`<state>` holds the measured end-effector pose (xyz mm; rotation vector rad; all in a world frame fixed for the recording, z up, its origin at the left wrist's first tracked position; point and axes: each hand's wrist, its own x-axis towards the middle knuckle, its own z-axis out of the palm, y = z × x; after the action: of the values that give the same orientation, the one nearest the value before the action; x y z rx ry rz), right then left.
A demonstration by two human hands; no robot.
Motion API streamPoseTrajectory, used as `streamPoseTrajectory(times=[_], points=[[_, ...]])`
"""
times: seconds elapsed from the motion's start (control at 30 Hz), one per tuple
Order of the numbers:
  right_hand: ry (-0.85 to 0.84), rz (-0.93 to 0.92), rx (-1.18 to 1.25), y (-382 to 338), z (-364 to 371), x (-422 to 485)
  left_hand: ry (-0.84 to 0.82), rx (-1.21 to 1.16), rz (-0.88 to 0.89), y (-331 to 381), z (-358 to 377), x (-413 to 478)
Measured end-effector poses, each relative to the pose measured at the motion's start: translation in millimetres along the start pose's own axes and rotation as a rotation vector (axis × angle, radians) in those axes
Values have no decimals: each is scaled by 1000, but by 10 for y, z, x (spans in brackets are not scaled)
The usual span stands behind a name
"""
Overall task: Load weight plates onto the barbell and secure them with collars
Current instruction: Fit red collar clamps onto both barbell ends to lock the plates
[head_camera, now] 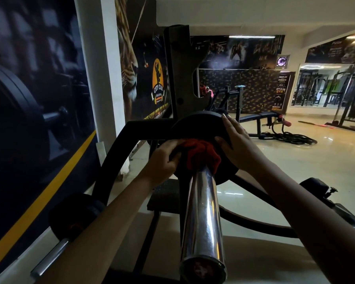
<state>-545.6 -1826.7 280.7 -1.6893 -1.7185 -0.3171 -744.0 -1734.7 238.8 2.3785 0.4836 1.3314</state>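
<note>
The left hand [164, 158] curls its fingers round the left side of the red collar [201, 154], probably to seat it. The right hand [234, 144] lies flat with straight fingers on the face of the black weight plate [197, 124], likely bracing the plate so the collar sits tight against it. Plate and collar are touching, far up the chrome barbell sleeve [201, 218], whose free end points back at the camera. The bar appears to rest in the dark rack upright [180, 78] behind. A second loaded bar [74, 214] lies low by the wall.
</note>
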Motion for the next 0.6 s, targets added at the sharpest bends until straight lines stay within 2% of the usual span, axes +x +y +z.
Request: streamPoseTrajectory(times=[0.07, 0.13, 0.3, 0.47, 0.6], points=[[8, 2, -1, -7, 0, -16, -119, 140, 103, -109, 4, -70], [18, 1, -3, -3, -1, -25, -164, 302, 190, -180, 33, -67], [13, 12, 0, 9, 1, -5, 81, 280, 261, -171, 223, 67], [19, 1, -17, -3, -1, 1, 51, 376, 311, -262, 206, 94], [56, 18, -5, 7, 39, -31, 85, 353, 314, -301, 253, 77]])
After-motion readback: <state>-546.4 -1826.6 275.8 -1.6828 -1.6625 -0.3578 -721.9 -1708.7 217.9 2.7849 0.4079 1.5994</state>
